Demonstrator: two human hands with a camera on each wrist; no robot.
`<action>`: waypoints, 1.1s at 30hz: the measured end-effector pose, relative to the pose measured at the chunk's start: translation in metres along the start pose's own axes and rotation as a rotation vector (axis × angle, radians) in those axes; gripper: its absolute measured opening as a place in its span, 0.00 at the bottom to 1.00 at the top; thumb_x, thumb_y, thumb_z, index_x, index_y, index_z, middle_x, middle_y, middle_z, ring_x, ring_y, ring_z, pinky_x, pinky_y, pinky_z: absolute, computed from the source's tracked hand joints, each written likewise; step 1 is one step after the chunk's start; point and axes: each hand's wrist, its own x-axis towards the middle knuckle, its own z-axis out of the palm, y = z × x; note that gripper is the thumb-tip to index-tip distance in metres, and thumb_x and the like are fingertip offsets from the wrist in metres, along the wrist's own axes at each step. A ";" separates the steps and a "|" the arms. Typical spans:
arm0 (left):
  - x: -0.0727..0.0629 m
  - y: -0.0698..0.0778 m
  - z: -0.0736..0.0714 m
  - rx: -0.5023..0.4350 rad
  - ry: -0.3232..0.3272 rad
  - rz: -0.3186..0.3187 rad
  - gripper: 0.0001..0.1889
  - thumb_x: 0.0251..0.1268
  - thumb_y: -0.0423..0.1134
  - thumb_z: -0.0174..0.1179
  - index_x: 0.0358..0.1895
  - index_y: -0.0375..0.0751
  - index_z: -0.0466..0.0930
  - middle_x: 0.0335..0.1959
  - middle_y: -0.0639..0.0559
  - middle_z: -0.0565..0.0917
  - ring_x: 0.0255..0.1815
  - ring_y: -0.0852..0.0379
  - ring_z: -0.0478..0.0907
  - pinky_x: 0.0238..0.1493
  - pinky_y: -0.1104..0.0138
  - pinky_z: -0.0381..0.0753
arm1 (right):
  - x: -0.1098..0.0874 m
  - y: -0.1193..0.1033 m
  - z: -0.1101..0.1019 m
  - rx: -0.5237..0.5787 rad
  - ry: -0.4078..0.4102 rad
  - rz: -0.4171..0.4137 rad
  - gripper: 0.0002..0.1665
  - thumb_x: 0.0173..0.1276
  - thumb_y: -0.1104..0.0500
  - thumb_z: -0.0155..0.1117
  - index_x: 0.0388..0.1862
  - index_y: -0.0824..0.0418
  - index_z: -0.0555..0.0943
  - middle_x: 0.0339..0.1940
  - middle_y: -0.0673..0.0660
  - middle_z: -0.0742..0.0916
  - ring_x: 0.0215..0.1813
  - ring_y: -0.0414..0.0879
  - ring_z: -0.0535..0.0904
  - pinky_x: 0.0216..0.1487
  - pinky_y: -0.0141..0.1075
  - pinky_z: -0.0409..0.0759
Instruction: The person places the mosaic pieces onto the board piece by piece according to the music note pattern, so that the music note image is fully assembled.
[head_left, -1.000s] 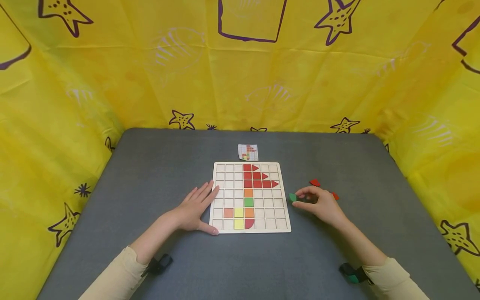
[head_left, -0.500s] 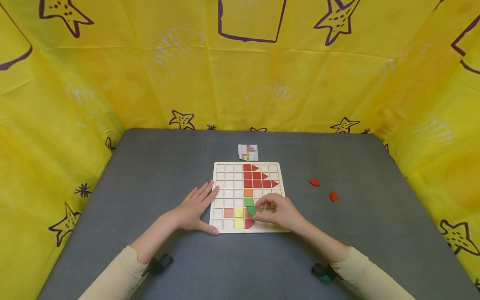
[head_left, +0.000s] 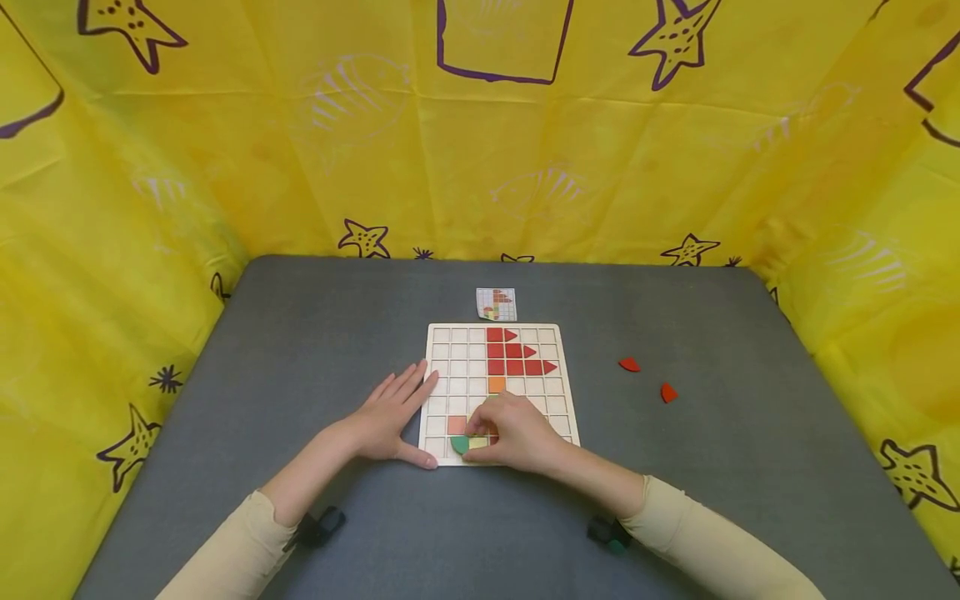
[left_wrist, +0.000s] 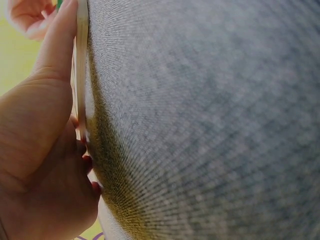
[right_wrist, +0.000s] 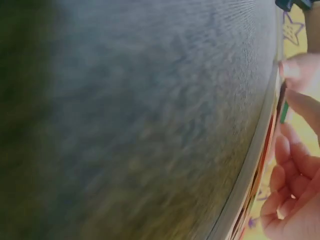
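Fingers (head_left: 480,437) of right hand (head_left: 513,433) pinching green piece (head_left: 459,444) flat at board's (head_left: 442,350) near-left edge; left hand (head_left: 386,417) open, steadying board.

Right hand (head_left: 517,432) covers the board (head_left: 442,350)'s lower-middle cells, so the green, orange and red pieces under it can't be seen (only a sliver of the yellow tile (head_left: 477,443) peeks out). Green piece (head_left: 460,444) half hidden by the fingers (head_left: 480,427); whether it's seated in a cell, can't tell. Small card (head_left: 496,304) behind the board: too tiny to read the pattern. Left wrist view: mostly blurred gray tabletop (left_wrist: 210,115), board edge-on, left hand (left_wrist: 35,150) cut off at the frame edge. Right wrist view: blurry too, just a green sliver and fingers at the right edge. Both elbows run out of frame at the bottom.
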 end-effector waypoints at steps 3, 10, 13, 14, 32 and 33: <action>0.000 -0.001 0.000 0.001 0.002 0.004 0.67 0.42 0.75 0.65 0.79 0.39 0.42 0.80 0.41 0.37 0.79 0.43 0.35 0.74 0.46 0.39 | 0.003 -0.004 0.002 -0.055 -0.003 -0.016 0.16 0.49 0.43 0.79 0.31 0.48 0.84 0.25 0.40 0.81 0.34 0.36 0.70 0.38 0.32 0.69; -0.001 -0.001 -0.001 -0.001 0.003 0.012 0.67 0.42 0.74 0.65 0.79 0.39 0.40 0.79 0.40 0.37 0.79 0.43 0.35 0.74 0.46 0.39 | 0.005 -0.007 0.003 -0.095 0.005 -0.027 0.18 0.49 0.42 0.78 0.31 0.49 0.82 0.27 0.40 0.81 0.34 0.36 0.70 0.36 0.32 0.69; -0.001 0.000 -0.001 -0.004 0.004 0.013 0.67 0.42 0.74 0.65 0.79 0.38 0.41 0.79 0.39 0.37 0.79 0.42 0.35 0.74 0.46 0.39 | 0.007 -0.007 0.004 -0.116 0.006 -0.046 0.16 0.51 0.42 0.77 0.31 0.49 0.82 0.26 0.40 0.80 0.32 0.36 0.69 0.35 0.31 0.67; 0.000 0.000 -0.001 0.000 -0.001 0.009 0.67 0.42 0.75 0.65 0.79 0.39 0.40 0.79 0.40 0.36 0.79 0.43 0.35 0.74 0.46 0.39 | 0.007 -0.007 0.004 -0.121 0.006 -0.049 0.16 0.52 0.43 0.77 0.30 0.49 0.82 0.25 0.40 0.80 0.32 0.36 0.69 0.34 0.31 0.67; 0.000 -0.001 0.001 0.001 0.008 0.012 0.67 0.42 0.76 0.64 0.79 0.39 0.41 0.79 0.40 0.37 0.79 0.43 0.35 0.74 0.46 0.39 | 0.002 0.003 -0.004 -0.001 0.057 0.003 0.15 0.52 0.44 0.78 0.31 0.49 0.84 0.26 0.40 0.81 0.33 0.37 0.71 0.36 0.32 0.70; 0.000 -0.001 0.001 0.001 0.008 0.010 0.67 0.42 0.76 0.64 0.79 0.39 0.41 0.79 0.40 0.37 0.79 0.43 0.35 0.74 0.46 0.39 | 0.000 0.006 -0.006 0.040 0.065 0.023 0.15 0.52 0.44 0.78 0.32 0.49 0.84 0.27 0.41 0.82 0.33 0.38 0.72 0.37 0.33 0.71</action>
